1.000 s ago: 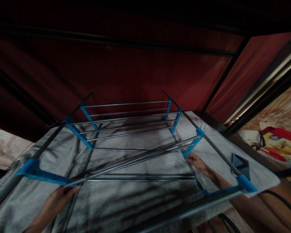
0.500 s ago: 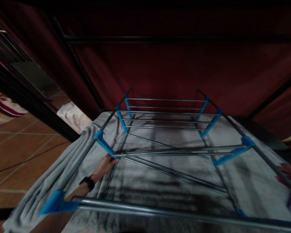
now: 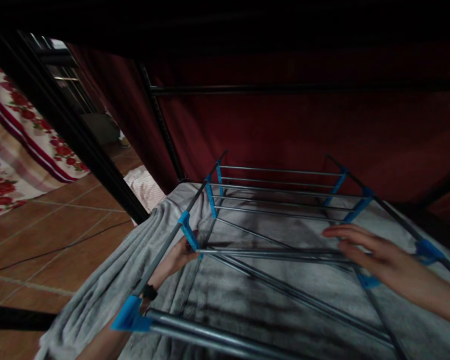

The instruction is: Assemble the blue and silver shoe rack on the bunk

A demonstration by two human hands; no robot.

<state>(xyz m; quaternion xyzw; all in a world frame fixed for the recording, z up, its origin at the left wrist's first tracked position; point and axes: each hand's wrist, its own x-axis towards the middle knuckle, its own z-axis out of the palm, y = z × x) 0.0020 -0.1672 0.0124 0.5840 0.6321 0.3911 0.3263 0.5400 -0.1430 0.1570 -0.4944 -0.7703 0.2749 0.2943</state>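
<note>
A rack of grey metal tubes (image 3: pixel 281 216) with blue plastic connectors lies on a grey blanket (image 3: pixel 161 230). My left hand (image 3: pixel 180 256), a dark band at its wrist, reaches under the rack's left side rail. Its fingers are closed around the lower end of a blue connector (image 3: pixel 189 235), where crossbars meet it; some fingertips are hidden behind it. Over the right part of the same crossbars hovers my right hand (image 3: pixel 378 255), fingers stretched out and holding nothing. A blue corner connector (image 3: pixel 129 315) sits close to me at the lower left.
Black metal posts (image 3: pixel 75 130) and a dark red curtain (image 3: pixel 285 130) enclose the blanket. Left of it is a tiled floor (image 3: pixel 60 230) with a thin cable (image 3: pixel 60 248), a striped cloth (image 3: pixel 146 187) and a flowered fabric (image 3: pixel 26 145).
My right hand has come from the far right edge inward over the crossbars. The view has swung left, so the rack appears farther right. My left hand stays at the same connector.
</note>
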